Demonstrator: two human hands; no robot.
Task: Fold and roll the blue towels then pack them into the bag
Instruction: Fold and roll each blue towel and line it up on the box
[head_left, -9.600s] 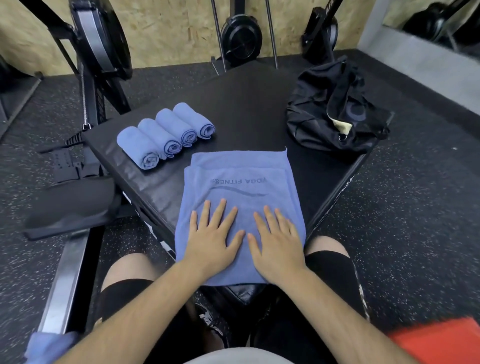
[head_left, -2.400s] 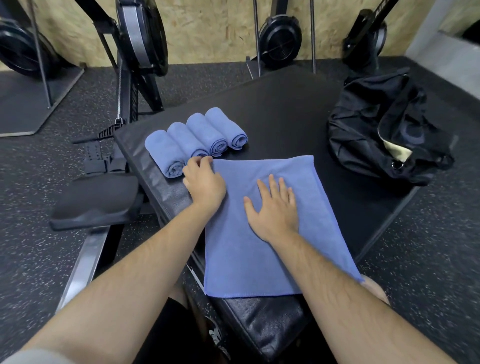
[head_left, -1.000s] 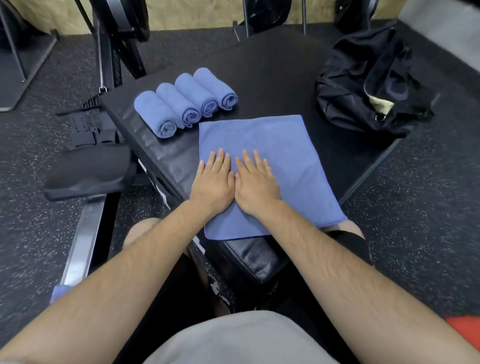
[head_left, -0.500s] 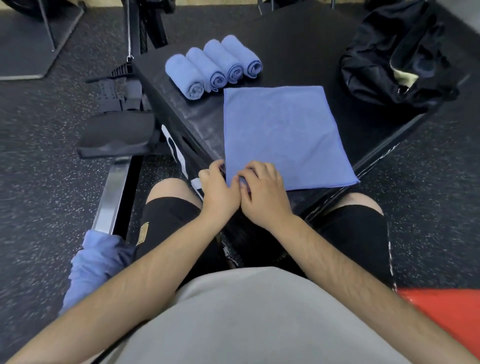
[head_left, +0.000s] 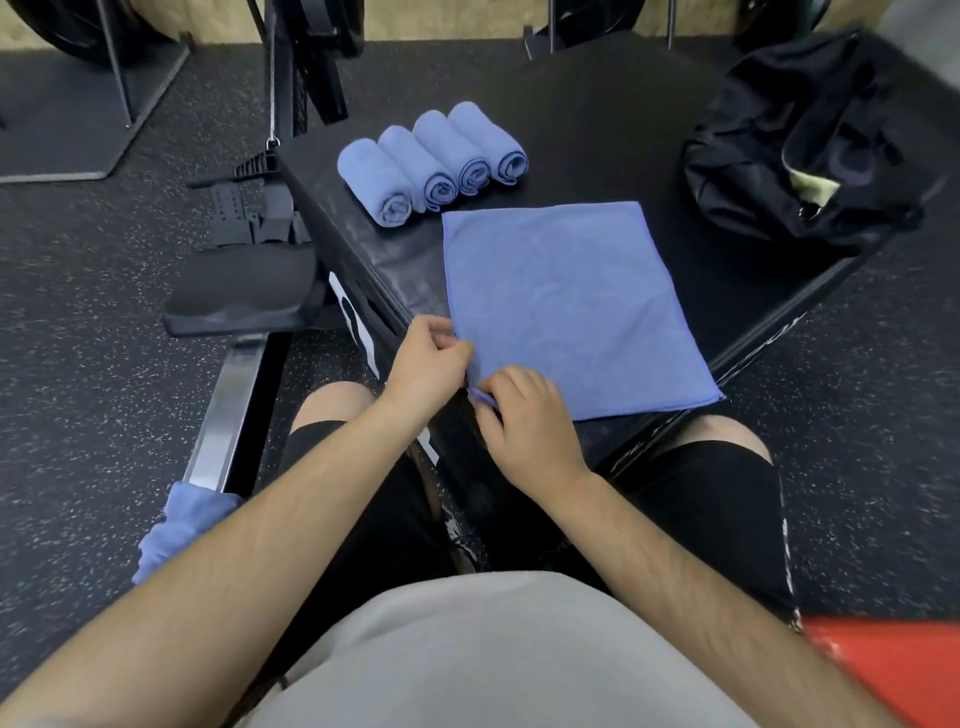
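A: Centre of the frame, the folded blue towel (head_left: 566, 306) lies flat on the black worktop (head_left: 613, 130), its near edge right at the worktop's front lip

B: And both hands are on its near left corner. The left hand (head_left: 428, 364) has its grip pinched together on the towel's left edge, thumb and fingers closed on the cloth

A: The right hand (head_left: 530, 421) sits just beside it, lower in the frame, its grip also clamped on the towel, with a small lip of blue cloth curling up between the fingers at the corner

B: The two hands are almost touching there. The rest of the towel is smooth, no rolls in it yet

A: Up and to the left of it, four rolled towels (head_left: 434, 161) lie side by side in a tight diagonal row, touching one another, spiral ends facing the camera

B: The nearest roll is just beside the flat towel's far left corner

A: Upper right of the frame, the black bag (head_left: 789, 156) slumps on the same worktop, well apart from the towels, a pale yellow patch showing at its opening

B: Lower left, down on the speckled floor (head_left: 78, 338) beside the person's leg, a crumpled heap of blue cloth (head_left: 176, 525) lies next to a metal rail (head_left: 228, 410)
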